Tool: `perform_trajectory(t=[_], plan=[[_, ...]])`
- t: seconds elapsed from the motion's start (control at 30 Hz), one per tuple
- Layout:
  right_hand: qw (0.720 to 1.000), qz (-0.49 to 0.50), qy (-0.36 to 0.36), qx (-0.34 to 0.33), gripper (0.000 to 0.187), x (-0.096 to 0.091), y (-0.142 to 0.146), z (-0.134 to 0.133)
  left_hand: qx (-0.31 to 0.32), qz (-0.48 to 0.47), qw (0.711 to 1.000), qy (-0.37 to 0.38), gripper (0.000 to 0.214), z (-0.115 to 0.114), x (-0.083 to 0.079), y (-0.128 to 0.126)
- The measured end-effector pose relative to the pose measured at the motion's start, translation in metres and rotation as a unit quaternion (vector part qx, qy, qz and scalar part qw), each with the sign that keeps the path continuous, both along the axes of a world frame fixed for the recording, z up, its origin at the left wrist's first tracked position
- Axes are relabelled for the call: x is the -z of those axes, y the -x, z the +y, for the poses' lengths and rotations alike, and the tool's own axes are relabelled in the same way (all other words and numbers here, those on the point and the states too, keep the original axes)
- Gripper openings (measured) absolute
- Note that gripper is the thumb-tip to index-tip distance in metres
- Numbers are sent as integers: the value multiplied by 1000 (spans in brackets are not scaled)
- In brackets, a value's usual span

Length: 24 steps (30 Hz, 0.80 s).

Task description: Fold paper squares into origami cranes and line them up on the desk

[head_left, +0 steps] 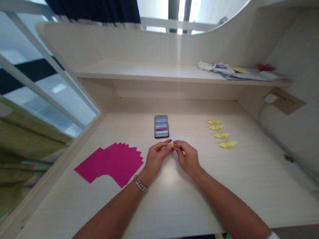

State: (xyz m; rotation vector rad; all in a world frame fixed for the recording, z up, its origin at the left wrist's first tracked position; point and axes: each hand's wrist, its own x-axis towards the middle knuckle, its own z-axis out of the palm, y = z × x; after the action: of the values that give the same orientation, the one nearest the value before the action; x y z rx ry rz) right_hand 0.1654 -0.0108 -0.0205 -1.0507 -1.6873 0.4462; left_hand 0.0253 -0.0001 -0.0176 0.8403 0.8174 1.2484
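Note:
Between my fingertips is a small folded piece of yellow paper (172, 144), mostly hidden by them. My left hand (157, 156) is closed in a pinch on its left side, with a chain bracelet (141, 183) at the wrist. From the other side my right hand (187, 156) pinches the same paper, fingers curled. Just beyond the hands lies a phone (161, 126) with its screen lit. Several yellow paper cranes (221, 135) sit in a row on the desk to the right. A fan of magenta paper sheets (112, 162) is spread out left of my left hand.
A shelf (149, 71) runs across the back, with papers (239, 71) piled at its right. On the right wall a plug (270, 98) sits in a socket panel (286, 100), its cable (269, 134) running down along the desk's right side. A railing (42, 79) borders the left.

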Motion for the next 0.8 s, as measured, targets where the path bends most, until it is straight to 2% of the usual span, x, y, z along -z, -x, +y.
perform_trajectory(t=[0.17, 0.27, 0.37, 0.5, 0.6, 0.73, 0.8], plan=[[994, 70, 88, -13, 12, 1, 1, 0, 6, 21, 1000, -13, 14, 2, 2, 4], [983, 107, 150, -25, 18, 1, 1, 0, 4, 92, 995, -31, 12, 4, 1, 7], [976, 120, 178, -33, 23, 2, 1, 2, 12, 162, 985, -60, 9, 4, -2, 10], [979, 101, 175, 1, 21, 7, -3, 6, 38, 211, 970, -111, 7, 2, -5, 12], [985, 59, 161, 21, 27, 6, -8, 8, 40, 222, 967, -118, 7, 2, -5, 12], [993, -28, 113, -6, 16, 2, -11, 7, 35, 253, 955, -148, 5, 2, -1, 11], [993, -53, 101, -29, 18, 2, -10, 7, 26, 273, 947, -164, 4, 1, 0, 12]])
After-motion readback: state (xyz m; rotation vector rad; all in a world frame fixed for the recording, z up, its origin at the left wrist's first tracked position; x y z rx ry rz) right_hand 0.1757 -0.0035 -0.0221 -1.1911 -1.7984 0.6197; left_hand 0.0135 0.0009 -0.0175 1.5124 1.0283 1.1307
